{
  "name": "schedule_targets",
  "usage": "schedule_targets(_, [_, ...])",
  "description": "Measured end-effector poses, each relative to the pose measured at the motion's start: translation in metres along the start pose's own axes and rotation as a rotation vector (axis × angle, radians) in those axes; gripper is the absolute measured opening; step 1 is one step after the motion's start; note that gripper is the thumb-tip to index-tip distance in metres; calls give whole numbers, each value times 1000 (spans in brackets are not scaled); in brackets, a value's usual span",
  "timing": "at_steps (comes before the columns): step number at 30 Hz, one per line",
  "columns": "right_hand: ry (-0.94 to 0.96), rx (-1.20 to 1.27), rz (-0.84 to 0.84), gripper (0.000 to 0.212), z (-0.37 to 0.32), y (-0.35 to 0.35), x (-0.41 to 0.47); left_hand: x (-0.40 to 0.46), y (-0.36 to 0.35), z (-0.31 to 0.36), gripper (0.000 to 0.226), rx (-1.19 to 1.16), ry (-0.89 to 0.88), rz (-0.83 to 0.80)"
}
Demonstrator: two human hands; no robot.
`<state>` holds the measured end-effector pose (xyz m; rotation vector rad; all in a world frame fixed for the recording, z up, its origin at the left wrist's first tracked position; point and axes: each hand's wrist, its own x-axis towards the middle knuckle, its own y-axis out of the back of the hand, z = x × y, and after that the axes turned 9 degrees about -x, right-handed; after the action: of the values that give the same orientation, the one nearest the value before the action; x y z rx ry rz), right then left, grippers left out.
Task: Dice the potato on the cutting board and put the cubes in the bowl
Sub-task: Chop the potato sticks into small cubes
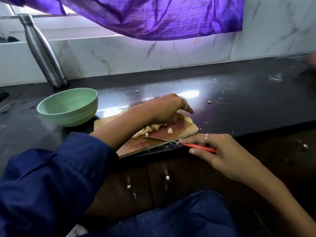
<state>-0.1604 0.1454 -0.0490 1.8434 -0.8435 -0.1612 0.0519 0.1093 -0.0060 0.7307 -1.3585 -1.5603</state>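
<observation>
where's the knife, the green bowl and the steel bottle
knife [160,139]: head view, on the middle of the blade, over the cutting board's near edge.
green bowl [51,109]: head view, on the rim at its near left.
steel bottle [44,53]: head view, on the middle of the body.

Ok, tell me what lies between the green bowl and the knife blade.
In the head view, the left forearm and cutting board lie between bowl and blade.

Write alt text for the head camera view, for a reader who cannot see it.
A person's left hand gathers potato cubes on a wooden cutting board while the right hand holds a red-handled knife low over the board's near edge. An empty green bowl and a steel bottle stand to the left on the dark counter.
</observation>
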Motion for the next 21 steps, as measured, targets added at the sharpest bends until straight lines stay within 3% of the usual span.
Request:
schedule_targets(4, [-1, 37, -3, 31, 5, -4, -3, 14, -9, -3, 32, 59, -25, -78])
schedule_targets(13, [28, 42, -53, 34, 25, 10, 5, 5, -12, -8, 18, -121, -118, 186])
schedule_targets(18, [43, 13, -120, 31, 35, 28, 28, -16, 15, -4, 22, -346, 25, 482])
schedule_targets(21, [35, -65, -133, 27, 40, 32, 52, -43, 33, -3, 23, -368, 146, 567])
